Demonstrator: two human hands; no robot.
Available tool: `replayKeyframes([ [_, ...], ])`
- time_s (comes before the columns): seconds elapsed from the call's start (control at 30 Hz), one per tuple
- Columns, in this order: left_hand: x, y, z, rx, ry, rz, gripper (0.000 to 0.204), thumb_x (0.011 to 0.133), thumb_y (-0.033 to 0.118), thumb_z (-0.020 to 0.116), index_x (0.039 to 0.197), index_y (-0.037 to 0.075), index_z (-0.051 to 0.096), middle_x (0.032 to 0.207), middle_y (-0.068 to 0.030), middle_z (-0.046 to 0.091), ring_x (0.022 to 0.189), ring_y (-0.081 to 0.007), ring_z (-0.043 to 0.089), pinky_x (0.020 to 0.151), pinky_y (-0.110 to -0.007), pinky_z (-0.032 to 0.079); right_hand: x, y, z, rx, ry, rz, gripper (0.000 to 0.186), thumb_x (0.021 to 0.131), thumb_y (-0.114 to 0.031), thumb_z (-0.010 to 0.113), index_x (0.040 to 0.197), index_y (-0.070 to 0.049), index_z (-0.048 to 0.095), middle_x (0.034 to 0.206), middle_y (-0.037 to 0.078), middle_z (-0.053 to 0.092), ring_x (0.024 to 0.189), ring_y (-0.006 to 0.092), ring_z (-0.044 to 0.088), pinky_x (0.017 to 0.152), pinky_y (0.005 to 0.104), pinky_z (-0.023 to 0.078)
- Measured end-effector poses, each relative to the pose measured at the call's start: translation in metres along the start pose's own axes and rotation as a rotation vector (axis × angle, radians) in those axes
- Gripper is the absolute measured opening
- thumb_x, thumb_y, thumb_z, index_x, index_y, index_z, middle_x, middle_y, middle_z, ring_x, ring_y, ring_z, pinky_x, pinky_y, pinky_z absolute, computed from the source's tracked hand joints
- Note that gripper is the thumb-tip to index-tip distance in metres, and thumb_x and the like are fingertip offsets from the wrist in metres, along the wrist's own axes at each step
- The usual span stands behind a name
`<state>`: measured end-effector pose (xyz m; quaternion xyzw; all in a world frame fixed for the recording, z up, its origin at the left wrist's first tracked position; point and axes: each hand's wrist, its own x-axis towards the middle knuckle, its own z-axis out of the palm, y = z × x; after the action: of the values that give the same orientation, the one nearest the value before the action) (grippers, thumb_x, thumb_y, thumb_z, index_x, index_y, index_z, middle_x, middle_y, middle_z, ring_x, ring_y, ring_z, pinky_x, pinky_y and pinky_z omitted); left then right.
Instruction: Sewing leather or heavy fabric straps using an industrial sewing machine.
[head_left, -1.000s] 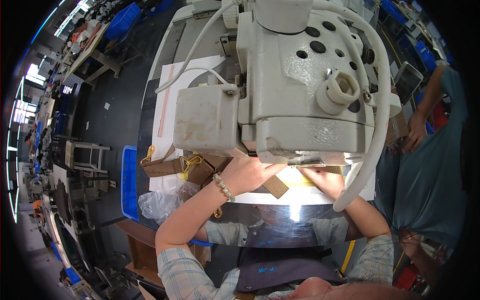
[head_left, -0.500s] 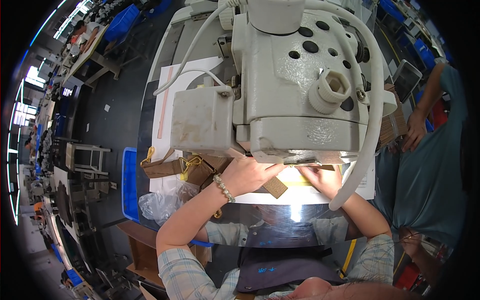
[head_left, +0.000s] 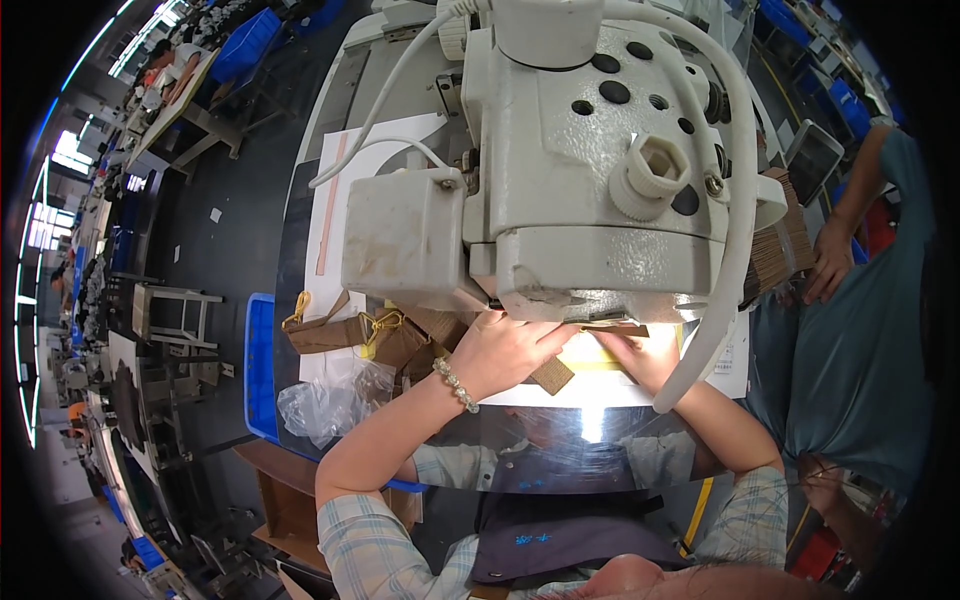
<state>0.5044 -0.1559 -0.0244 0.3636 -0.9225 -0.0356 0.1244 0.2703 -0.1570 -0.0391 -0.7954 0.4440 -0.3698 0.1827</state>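
Observation:
A large off-white sewing machine head (head_left: 600,200) stands in front of me, and its needle area is hidden beneath it. My left hand (head_left: 497,355), with a beaded bracelet at the wrist, is closed at the machine's lower edge. A short brown textured strip (head_left: 553,376) sticks out below its fingers. To the right, my right hand (head_left: 645,358) reaches under the head, its thumb pointing left, closed by a brown edge (head_left: 628,330) that shows there. The machine hides the fingertips of both hands. Bright light falls on the white sheet between them.
Brown pieces with yellow cords (head_left: 335,335) and a clear plastic bag (head_left: 325,408) lie left of my hands. A blue bin (head_left: 260,370) stands beside the table. A brown stack (head_left: 778,245) sits at the right, near another person (head_left: 850,330). A thick white hose (head_left: 715,350) hangs by my right hand.
My left hand has shifted slightly to the right, and the brown strip's visible end shows a little shorter. The right hand has barely moved.

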Motion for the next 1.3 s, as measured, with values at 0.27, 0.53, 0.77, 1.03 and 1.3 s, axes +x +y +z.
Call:
replayKeyframes([
  [0.27, 0.0, -0.001, 0.007, -0.018, 0.062, 0.033, 0.035, 0.083, 0.022, 0.051, 0.117, 0.021, 0.059, 0.094, 0.0096, 0.06, 0.076, -0.0069, 0.058, 0.065, -0.03, 0.046, 0.001, 0.003, -0.008, -0.107, -0.169, -0.219, 0.015, 0.077, -0.01, 0.072, 0.088, 0.0, 0.07, 0.073, 0.011, 0.067, 0.06, 0.0239, 0.064, 0.057, 0.0302, 0.051],
  [0.53, 0.0, 0.0, 0.005, -0.003, 0.084, 0.017, 0.031, 0.083, 0.021, 0.052, 0.113, 0.019, 0.058, 0.094, 0.0082, 0.059, 0.083, -0.0105, 0.059, 0.071, -0.032, 0.046, 0.016, -0.006, -0.017, 0.056, -0.337, -0.132, 0.016, 0.079, -0.01, 0.07, 0.092, -0.001, 0.067, 0.073, 0.013, 0.065, 0.06, 0.0275, 0.063, 0.061, 0.0337, 0.051],
  [0.77, -0.003, 0.002, 0.005, -0.033, 0.002, -0.025, 0.028, 0.083, 0.022, 0.052, 0.11, 0.019, 0.059, 0.101, 0.0077, 0.056, 0.092, -0.0102, 0.055, 0.076, -0.032, 0.043, 0.016, -0.008, -0.014, -0.072, -0.37, -0.205, 0.018, 0.082, -0.01, 0.065, 0.099, -0.004, 0.066, 0.086, 0.014, 0.066, 0.078, 0.0275, 0.064, 0.071, 0.0348, 0.051],
  [1.03, -0.004, 0.001, 0.004, 0.064, 0.062, 0.021, 0.027, 0.083, 0.023, 0.052, 0.108, 0.019, 0.06, 0.103, 0.0081, 0.057, 0.093, -0.0096, 0.054, 0.081, -0.034, 0.041, 0.018, -0.002, -0.02, -0.075, -0.381, -0.31, 0.018, 0.077, -0.005, 0.065, 0.094, -0.003, 0.063, 0.085, 0.011, 0.064, 0.076, 0.0287, 0.063, 0.07, 0.0354, 0.051],
  [1.3, -0.009, -0.009, -0.003, 0.002, -0.056, 0.044, 0.029, 0.088, 0.034, 0.053, 0.111, 0.018, 0.06, 0.11, 0.0073, 0.057, 0.091, -0.0099, 0.055, 0.081, -0.035, 0.039, 0.015, 0.003, -0.019, -0.101, -0.417, -0.312, 0.015, 0.07, 0.0, 0.066, 0.082, -0.003, 0.057, 0.078, 0.011, 0.06, 0.069, 0.0294, 0.06, 0.063, 0.0363, 0.05],
])
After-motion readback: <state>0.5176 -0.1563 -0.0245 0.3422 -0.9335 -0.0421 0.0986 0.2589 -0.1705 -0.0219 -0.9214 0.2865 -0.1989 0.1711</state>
